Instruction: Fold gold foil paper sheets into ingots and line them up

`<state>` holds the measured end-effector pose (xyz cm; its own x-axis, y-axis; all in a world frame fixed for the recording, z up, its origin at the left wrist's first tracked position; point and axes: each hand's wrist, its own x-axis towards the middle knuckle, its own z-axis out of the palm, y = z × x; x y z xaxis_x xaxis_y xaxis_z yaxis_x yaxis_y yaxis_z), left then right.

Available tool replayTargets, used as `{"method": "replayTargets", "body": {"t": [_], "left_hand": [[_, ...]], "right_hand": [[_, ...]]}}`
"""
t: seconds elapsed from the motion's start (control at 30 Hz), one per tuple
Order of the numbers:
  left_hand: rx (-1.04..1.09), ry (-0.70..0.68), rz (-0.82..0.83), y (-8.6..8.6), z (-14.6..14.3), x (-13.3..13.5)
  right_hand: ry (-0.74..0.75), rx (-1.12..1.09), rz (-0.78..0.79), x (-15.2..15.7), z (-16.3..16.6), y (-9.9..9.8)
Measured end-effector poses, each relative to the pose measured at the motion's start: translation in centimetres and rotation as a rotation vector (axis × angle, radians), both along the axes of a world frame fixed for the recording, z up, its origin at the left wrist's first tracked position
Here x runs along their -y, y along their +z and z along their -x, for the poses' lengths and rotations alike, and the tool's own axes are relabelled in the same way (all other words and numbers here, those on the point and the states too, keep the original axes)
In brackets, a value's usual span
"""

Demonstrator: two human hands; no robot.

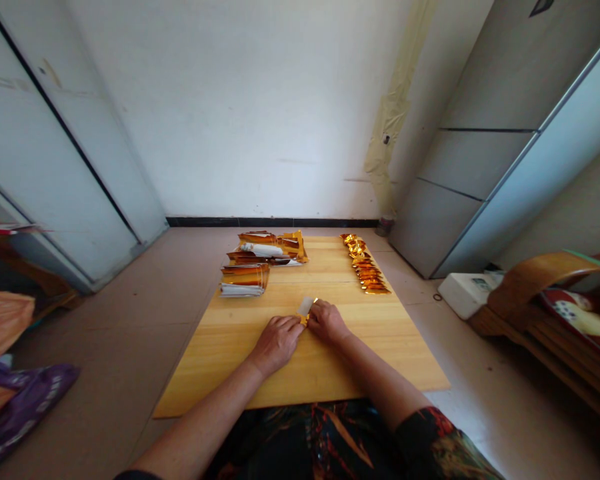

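Observation:
A small piece of gold foil paper with a white back lies on the wooden board, pinched between both of my hands. My left hand presses down on its near edge with closed fingers. My right hand grips its right side, fingers curled. Stacks of flat gold paper sheets sit at the board's far left. A row of folded gold pieces runs along the far right.
The board rests on a tiled floor facing a white wall. A grey cabinet stands at the right, a white box and a wooden chair beside it. Bags lie at the left.

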<state>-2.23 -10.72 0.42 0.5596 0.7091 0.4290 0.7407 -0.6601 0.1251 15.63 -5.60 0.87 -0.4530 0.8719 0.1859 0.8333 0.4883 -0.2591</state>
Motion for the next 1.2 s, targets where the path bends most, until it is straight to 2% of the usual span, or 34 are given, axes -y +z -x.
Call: {"method": "replayTargets", "body": {"t": [0.37,0.8,1.2], "left_hand": [[-0.001,-0.007,-0.026,-0.6,0.0,-0.2],[0.0,0.014,-0.029,-0.5,-0.2,-0.1],[0.021,0.02,-0.015,-0.6,-0.2,-0.2]], "right_hand": [[0.006,-0.031,0.006,-0.2,-0.1,-0.1],[0.018,-0.38,0.015,-0.2,-0.3,-1.3],[0.038,-0.448,0.119,-0.4,-0.9,-0.7]]}}
